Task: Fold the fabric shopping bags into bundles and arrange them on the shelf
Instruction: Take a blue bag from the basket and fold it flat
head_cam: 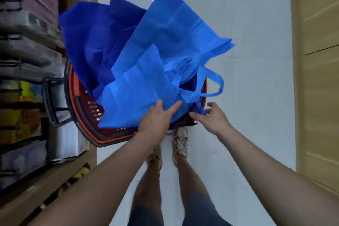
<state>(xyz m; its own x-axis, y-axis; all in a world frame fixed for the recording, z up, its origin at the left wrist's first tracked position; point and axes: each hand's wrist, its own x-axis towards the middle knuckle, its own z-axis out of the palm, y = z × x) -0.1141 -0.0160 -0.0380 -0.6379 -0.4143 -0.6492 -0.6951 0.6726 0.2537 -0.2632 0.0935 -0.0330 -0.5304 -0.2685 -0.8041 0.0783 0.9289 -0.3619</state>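
A red shopping basket [82, 115] stands on the floor in front of my feet, stuffed with blue fabric bags. A light blue bag [156, 57] lies on top, its looped handle [214, 82] hanging over the right rim. A darker blue bag [91, 42] sticks up behind it on the left. My left hand [157, 117] rests flat on the near edge of the light blue bag, fingers spread. My right hand [211, 117] hovers open at the basket's right corner, fingertips beside a purple-blue scrap of fabric [200, 110].
A wooden shelf unit [36, 180] with boxed goods runs along the left, its near board low beside the basket. Another wooden shelf [317, 60] lines the right. Pale floor [247, 42] stretches between them. The basket's dark handle [53, 101] points left.
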